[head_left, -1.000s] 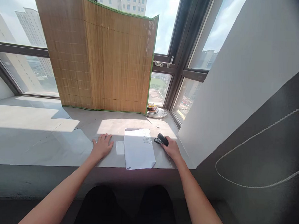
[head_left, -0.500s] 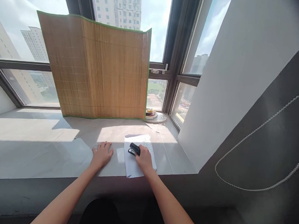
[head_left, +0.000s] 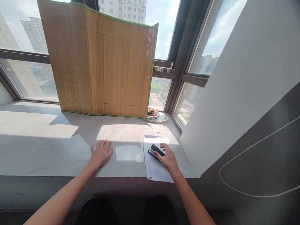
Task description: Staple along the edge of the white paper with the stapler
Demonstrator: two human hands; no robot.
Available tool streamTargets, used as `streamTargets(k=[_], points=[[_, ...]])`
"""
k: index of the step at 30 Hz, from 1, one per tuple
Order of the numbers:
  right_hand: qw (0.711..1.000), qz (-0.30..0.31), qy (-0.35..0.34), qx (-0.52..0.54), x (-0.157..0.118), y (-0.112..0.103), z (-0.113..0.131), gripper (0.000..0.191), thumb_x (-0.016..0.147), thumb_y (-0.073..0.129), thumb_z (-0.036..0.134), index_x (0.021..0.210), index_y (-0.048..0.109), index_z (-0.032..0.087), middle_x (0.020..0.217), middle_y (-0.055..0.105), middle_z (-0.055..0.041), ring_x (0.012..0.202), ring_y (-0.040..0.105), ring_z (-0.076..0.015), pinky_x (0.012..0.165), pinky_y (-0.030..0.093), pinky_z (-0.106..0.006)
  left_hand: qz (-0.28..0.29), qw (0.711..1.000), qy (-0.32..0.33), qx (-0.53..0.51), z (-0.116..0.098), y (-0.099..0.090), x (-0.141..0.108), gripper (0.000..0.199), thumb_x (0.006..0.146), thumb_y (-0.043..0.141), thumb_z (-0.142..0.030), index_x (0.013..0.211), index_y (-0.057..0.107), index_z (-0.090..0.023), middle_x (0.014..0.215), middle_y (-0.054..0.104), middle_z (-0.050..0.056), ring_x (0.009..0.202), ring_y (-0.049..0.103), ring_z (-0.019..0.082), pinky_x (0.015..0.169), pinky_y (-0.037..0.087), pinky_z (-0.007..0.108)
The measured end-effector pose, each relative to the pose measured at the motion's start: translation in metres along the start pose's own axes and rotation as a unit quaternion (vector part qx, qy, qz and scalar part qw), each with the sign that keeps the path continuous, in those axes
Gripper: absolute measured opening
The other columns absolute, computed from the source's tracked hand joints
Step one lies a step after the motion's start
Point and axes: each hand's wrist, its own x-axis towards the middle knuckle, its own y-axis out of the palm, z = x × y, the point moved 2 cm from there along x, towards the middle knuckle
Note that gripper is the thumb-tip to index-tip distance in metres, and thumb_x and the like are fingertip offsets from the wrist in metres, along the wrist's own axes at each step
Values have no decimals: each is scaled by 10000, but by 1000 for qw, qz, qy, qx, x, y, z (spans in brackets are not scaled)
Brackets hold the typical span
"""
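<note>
A black stapler (head_left: 154, 155) lies on white paper sheets (head_left: 156, 170) near the front edge of the windowsill. My right hand (head_left: 168, 159) is at the stapler's right end, its thumb by the lower part and its fingers spread above, no longer wrapped round it. Some writing shows faintly at the paper's upper right. Flat on the sill (head_left: 127, 169), to the left of the paper, rests my left hand (head_left: 101, 154) with fingers apart and nothing in it.
A bamboo mat (head_left: 112, 64) with green edging leans against the window. Stacked plates (head_left: 153, 116) stand at its lower right corner. A slanted white wall (head_left: 231, 79) and a beaded cord (head_left: 250, 196) are on the right.
The paper and stapler have moved to the right with my right hand, whose fingers have opened off the stapler. My left hand stays on the sill. The view has shifted slightly.
</note>
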Motion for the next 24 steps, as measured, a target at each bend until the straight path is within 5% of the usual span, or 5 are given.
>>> streamTargets(k=[5,10,14,18,24], points=[[997,-17,-67,-40,79,-6,-19,268,977,553,348,1150,686,193,1246,736,-149,1190,674,-311,1039,524,-481,-7,1000,0,0,0,1,0,508,1048,364,-382,1485,571,-226,1604,492,184,1486,411,376,1173,304,716],[973,144,-79,-159,117,55,-41,524,930,660,342,1422,638,162,1639,483,-189,1560,406,-340,1259,339,-523,-9,1000,1,-12,1,2,-2,492,1048,375,-379,1469,580,-227,1606,491,190,1498,403,376,1187,270,731],[969,136,-38,-205,113,99,-44,560,972,605,363,1502,612,182,1641,472,-183,1586,360,-357,1275,294,-556,5,999,1,-43,6,3,-2,483,1043,409,-397,1472,578,-252,1623,477,180,1537,365,374,1218,233,728],[968,149,-51,-196,110,138,-17,620,969,596,373,1566,551,216,1655,454,-164,1603,330,-332,1285,256,-557,24,996,-3,-90,15,6,2,482,1010,497,-387,1469,583,-272,1640,473,141,1567,336,370,1246,196,732],[976,169,-71,-117,100,223,75,627,980,586,389,1570,539,180,1667,440,-167,1613,307,-320,1301,230,-544,-4,993,0,-116,36,3,2,462,996,395,-152,1372,659,-204,1565,569,145,1455,520,292,1264,328,581]])
